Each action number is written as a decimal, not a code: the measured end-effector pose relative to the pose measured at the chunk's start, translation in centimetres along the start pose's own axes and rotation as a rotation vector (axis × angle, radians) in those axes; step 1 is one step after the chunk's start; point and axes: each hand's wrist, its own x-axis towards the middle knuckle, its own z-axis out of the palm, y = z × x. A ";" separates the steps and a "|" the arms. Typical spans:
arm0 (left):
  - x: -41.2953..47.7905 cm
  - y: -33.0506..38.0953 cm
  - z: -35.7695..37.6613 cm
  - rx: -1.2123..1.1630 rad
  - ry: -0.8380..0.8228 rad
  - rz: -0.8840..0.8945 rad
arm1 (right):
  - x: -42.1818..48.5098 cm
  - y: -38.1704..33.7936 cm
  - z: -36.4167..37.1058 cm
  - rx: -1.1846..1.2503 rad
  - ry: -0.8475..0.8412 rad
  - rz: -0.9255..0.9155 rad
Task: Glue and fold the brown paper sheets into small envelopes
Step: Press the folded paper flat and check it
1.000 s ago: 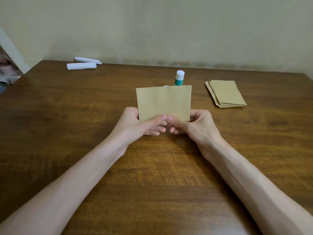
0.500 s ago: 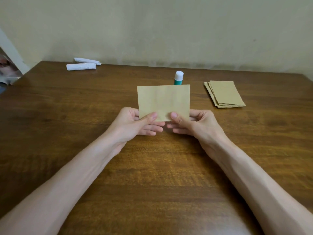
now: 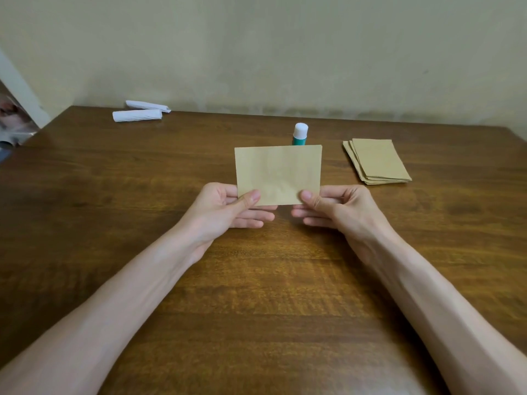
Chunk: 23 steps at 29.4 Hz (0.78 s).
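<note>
One dark wood table (image 3: 85, 195) filled most of the view, grain running L-R w/ a dull sheen, its far edge up against a plain pale wall (image 3: 285, 52) that was scuffed along the bottom. Far left corner of the table: two white paper rolls (image 3: 137, 115), lying side by side & close together. Some blurred clutter (image 3: 11, 121) sat off the table's left edge; couldn't tell what it was. Centre of the view, lifted off the table, was a brown sheet (image 3: 278, 172), a plain rectangle held roughly upright w/ its flat face toward the person. Long axis ran L-R, short sides near vertical, top edge pointing up toward the wall, bottom edge down in the fingers. Left hand (image 3: 225, 208) pinched the lower left corner, thumb on the near face, fingers curled behind. Right hand (image 3: 339, 208) pinched the lower right corner the same way, so the thumbs sat well apart along the bottom edge. Both forearms reached in from the near edge. Behind the sheet stood a glue stick (image 3: 300, 134), upright, white cap on, teal body partly hidden by the sheet's top edge. To the right, apart from the hands, lay a stack (image 3: 376, 161) of brown sheets, flat on the table, slightly fanned, long axis running away from the person & angled a bit.
</note>
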 end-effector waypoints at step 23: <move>0.3 -0.9 0.7 0.149 0.157 0.060 | -0.3 0.8 1.7 -0.103 -0.026 -0.088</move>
